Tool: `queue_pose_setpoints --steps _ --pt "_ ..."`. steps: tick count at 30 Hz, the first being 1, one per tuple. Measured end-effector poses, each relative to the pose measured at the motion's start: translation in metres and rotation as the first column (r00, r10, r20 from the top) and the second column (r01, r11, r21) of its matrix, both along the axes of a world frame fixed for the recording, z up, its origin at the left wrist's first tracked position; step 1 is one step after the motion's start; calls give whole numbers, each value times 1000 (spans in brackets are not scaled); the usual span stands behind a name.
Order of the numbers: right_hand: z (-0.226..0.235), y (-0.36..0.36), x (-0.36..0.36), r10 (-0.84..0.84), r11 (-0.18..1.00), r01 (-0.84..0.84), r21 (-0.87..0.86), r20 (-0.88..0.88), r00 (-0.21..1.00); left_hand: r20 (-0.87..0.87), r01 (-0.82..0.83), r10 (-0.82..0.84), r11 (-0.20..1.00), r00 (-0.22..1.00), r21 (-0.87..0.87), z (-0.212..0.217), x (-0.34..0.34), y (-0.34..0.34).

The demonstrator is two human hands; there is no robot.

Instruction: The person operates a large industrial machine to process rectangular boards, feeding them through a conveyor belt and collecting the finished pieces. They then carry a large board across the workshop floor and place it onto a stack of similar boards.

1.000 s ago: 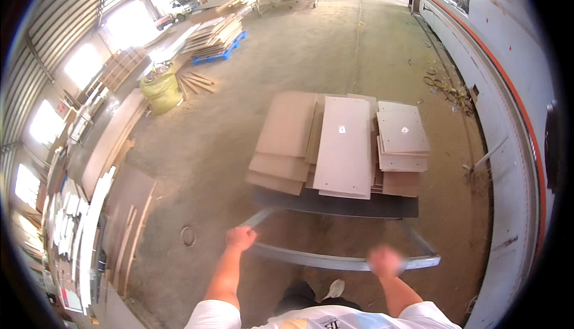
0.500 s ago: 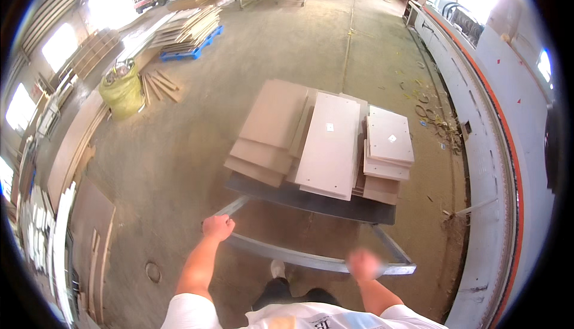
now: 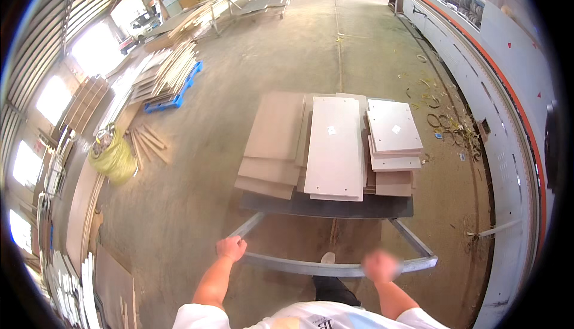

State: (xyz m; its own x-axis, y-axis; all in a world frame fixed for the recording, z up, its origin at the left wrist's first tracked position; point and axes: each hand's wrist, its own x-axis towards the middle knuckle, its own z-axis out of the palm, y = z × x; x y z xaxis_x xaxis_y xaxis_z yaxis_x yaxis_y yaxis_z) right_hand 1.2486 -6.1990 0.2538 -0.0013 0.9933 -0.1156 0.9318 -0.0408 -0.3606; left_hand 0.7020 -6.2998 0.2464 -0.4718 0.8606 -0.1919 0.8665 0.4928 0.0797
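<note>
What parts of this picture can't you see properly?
- Right hand, head view: motion blur hides its grip on the cart handle.
- Lower boards, head view: covered by the boards stacked above.
- Cart wheels: hidden under the dark cart deck.
- Yellow sack: contents too small to tell.

Bright daylight, mostly from big blown-out window openings [image 3: 95, 51] along left wall; pure white glare there, no detail. Grey concrete floor [image 3: 335, 42] evenly lit w/ soft sheen up the middle. Pale flat wooden panels [image 3: 333, 146] on dark metal push cart [image 3: 326, 206] catch light, top board near washed out; cart throws soft shadow beneath. Right hand [image 3: 381, 266] motion-blurred; left hand [image 3: 231, 248] sharp. Strong fisheye: long white machine w/ orange stripe [image 3: 508, 107] bows along right rim, black vignette at corners, edges soft.
</note>
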Motion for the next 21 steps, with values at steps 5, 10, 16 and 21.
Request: queue_pose_setpoints --steps 5,10,16,21 --pt "-15 192 -33 28 999 -28 -21 -19 999 18 -41 41 999 999 -1 3 -37 184" --pt "19 376 -84 -48 996 50 -80 23 999 18 -26 25 996 1000 81 5 -77 367" --pt "6 580 -135 -125 979 114 -168 -53 991 51 27 -37 983 998 180 0 -134 570" --pt "29 747 -190 -137 981 136 -140 0 991 90 42 -50 995 995 92 8 -179 757"
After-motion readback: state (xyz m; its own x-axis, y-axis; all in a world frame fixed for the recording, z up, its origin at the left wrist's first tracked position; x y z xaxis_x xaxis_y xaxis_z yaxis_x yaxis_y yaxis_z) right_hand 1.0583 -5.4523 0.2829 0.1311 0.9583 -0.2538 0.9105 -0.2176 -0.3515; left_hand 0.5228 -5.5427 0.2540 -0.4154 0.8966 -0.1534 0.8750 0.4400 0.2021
